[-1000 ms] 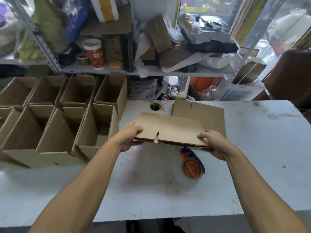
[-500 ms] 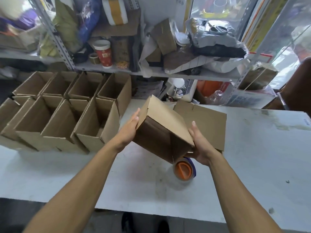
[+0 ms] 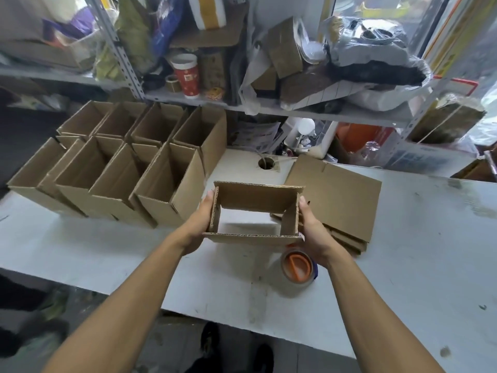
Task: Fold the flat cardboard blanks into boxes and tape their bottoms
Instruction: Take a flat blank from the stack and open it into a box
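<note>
The tape roll [image 3: 297, 267] lay on the table [image 3: 403, 265] just under your right wrist, nearest of all. You held the box [image 3: 255, 211], squared open into a tube, between both hands above the table: your left hand [image 3: 200, 226] lay flat along its left wall, fingers straight, and your right hand [image 3: 312, 232] pressed its right wall, fingers mostly hidden behind the cardboard, so whether they curled round the edge could not be told. Table showed through the open tube, so the bottom was judged not yet folded. To do the step well, you needed even pressure from both palms to keep the corners square, then the short flaps turned in before the long ones, so the seam met cleanly for tape. Uneven pressure would likely have skewed the tube. Just beyond your right fingers, the blanks [image 3: 338, 200] lay stacked flat. Beyond your left fingers, the finished boxes [image 3: 134, 168] stood in rows, mouths up. Past them rose cluttered shelves [image 3: 269, 109].
</note>
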